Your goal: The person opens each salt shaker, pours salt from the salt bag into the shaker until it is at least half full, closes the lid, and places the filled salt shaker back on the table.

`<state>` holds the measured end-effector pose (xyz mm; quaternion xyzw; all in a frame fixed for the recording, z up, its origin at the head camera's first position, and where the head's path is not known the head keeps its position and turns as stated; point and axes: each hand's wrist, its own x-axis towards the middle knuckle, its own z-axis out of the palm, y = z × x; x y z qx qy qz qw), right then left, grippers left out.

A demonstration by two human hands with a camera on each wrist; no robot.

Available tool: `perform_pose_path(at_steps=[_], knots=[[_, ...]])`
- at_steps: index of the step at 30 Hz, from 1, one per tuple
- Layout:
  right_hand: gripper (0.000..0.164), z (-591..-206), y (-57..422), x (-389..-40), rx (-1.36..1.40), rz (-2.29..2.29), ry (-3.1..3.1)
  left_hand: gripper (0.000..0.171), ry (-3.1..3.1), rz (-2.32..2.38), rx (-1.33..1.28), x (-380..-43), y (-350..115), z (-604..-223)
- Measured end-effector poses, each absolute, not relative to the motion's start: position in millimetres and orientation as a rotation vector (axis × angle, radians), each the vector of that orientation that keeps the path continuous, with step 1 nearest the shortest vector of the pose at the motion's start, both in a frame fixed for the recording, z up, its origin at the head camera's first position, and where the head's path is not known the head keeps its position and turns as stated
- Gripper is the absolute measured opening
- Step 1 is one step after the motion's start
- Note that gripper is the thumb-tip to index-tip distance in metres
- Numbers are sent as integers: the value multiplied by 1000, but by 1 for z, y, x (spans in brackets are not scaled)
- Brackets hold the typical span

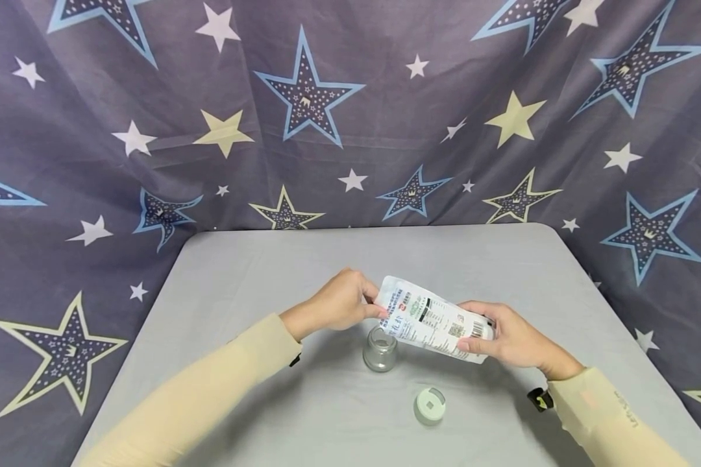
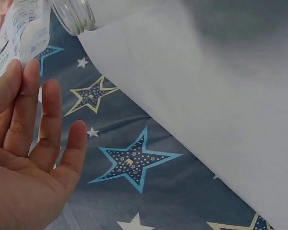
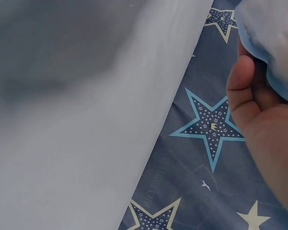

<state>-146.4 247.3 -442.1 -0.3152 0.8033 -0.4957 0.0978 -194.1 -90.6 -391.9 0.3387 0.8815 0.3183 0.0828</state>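
Note:
A white printed pouch (image 1: 432, 318) is held tilted above the table, its left end higher than its right. My right hand (image 1: 502, 334) grips the pouch's right end, thumb on the printed face; the right wrist view shows the pouch's pale blue edge (image 3: 252, 40) against that hand. At the pouch's left end my left hand (image 1: 344, 301) pinches its edge between thumb and index finger, the other fingers spread in the left wrist view. Just below that end, an uncapped clear glass jar (image 1: 380, 353) stands upright; its threaded mouth (image 2: 77, 17) shows in the left wrist view.
A pale green round lid (image 1: 430, 407) lies on the grey table (image 1: 257, 272), nearer than the jar and to its right. Behind the table and at its sides hangs a dark cloth (image 1: 304, 175) printed with stars.

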Motion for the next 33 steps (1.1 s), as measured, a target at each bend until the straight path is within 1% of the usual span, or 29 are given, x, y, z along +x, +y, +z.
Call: perform_pose_path(at_steps=[4,11,20,33], knots=[[46,-437,246,-146,-945,-1450,2383,8,2627,979,1006,-193,-92,-394],[46,-434,245,-147,-937,-1425,2401,3,2604,1021,952,-193,-94,-399],[44,-431,244,-149,-949,-1419,2395,11,2619,1039,942,-192,-96,-403],[44,-427,243,-151,-958,-1391,2416,10,2582,1095,948,-195,-100,-407]])
